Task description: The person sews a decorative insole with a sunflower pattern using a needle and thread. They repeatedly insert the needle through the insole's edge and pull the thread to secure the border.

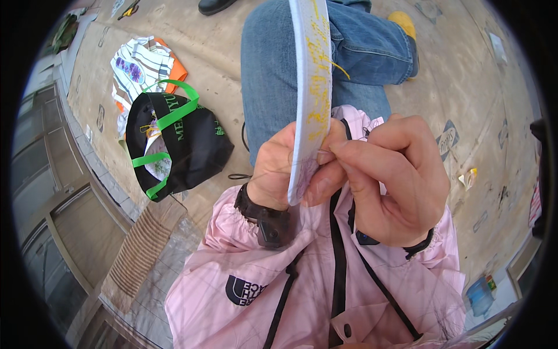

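Observation:
A white insole [314,87] with yellow stitching on its face stands edge-up in front of me. My left hand [272,166] is closed around its lower end, with fingers behind it and the thumb side at its right edge. A loose yellow thread end [342,71] sticks out from the insole's right side. My right hand [398,180] is closed in a pinch, thumb and forefinger together right at the insole's edge and touching the left fingertips. Whatever thin thing lies between those fingertips is too small to make out.
On the left stands a black bag [200,148] with green handles, with things inside. Behind it, a striped cloth [152,58] lies under a purple-patterned insole [129,71]. Yellow-handled scissors [129,10] lie at far left. A small wrapper [467,178] is on the floor at right.

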Demonstrator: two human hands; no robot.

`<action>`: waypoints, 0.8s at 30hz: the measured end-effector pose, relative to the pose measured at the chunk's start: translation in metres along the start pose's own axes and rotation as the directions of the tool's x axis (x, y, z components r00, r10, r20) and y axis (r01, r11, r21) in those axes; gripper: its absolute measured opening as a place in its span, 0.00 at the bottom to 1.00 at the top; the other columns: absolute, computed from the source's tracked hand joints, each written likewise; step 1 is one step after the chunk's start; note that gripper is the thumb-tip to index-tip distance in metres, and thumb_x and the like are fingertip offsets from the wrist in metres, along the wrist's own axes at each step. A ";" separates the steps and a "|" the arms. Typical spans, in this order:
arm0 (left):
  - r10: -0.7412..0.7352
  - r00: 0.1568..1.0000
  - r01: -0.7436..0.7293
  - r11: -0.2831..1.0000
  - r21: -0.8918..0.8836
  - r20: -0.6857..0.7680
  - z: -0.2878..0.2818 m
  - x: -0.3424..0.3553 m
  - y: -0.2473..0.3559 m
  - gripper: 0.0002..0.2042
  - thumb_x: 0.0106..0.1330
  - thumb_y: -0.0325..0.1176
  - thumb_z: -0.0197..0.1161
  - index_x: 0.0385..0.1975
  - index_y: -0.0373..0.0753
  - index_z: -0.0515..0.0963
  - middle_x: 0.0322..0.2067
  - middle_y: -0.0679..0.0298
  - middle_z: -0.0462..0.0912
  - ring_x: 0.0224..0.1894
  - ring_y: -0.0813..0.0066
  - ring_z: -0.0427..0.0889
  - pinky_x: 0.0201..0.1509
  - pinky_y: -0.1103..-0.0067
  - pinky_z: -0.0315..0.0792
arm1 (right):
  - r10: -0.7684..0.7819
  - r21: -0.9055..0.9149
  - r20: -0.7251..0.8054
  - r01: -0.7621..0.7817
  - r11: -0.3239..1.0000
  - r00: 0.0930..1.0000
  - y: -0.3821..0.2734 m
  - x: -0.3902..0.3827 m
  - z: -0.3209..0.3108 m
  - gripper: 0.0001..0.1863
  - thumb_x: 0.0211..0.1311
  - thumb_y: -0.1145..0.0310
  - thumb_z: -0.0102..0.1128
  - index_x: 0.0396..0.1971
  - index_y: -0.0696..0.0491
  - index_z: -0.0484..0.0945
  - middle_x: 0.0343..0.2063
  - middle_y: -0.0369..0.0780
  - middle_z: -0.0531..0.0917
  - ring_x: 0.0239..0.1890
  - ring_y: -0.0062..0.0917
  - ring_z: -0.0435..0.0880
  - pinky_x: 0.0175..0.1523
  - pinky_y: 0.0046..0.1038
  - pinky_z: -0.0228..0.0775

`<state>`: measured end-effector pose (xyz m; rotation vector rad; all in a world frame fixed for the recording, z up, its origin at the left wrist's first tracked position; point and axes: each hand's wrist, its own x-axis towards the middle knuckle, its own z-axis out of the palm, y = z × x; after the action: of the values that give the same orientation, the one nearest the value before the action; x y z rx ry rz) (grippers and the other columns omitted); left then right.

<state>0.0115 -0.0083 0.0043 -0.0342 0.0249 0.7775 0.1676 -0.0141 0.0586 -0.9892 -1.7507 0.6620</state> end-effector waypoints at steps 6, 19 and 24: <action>-0.014 1.000 0.014 0.999 0.033 -0.015 0.004 -0.001 0.000 0.12 0.64 0.35 0.61 0.31 0.34 0.67 0.14 0.60 0.68 0.11 0.75 0.64 0.12 0.81 0.54 | 0.000 -0.007 -0.018 0.000 1.000 1.000 -0.002 0.000 0.001 0.14 0.40 0.87 0.65 0.32 0.59 0.81 0.24 0.40 0.72 0.22 0.24 0.71 0.24 0.22 0.59; 0.224 0.960 -0.117 0.865 0.488 -0.166 0.025 -0.008 0.003 0.13 0.66 0.28 0.59 0.47 0.28 0.73 0.41 0.60 0.82 0.40 0.81 0.80 0.44 0.85 0.74 | 0.039 -0.011 0.004 -0.039 0.999 0.999 0.009 -0.002 -0.006 0.07 0.47 0.84 0.63 0.29 0.60 0.79 0.29 0.42 0.76 0.27 0.25 0.75 0.32 0.23 0.65; 0.420 0.887 -0.161 0.668 0.727 -0.190 0.039 -0.010 -0.002 0.10 0.66 0.29 0.61 0.43 0.31 0.75 0.37 0.64 0.82 0.37 0.85 0.79 0.41 0.86 0.73 | 0.283 0.333 0.006 -0.269 0.904 0.959 0.022 -0.009 0.004 0.06 0.59 0.81 0.58 0.36 0.60 0.74 0.34 0.39 0.77 0.34 0.20 0.77 0.39 0.21 0.69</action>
<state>0.0059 -0.0151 0.0435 0.5791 0.6842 1.0453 0.1725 -0.0103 0.0357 -1.0126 -1.4111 1.0708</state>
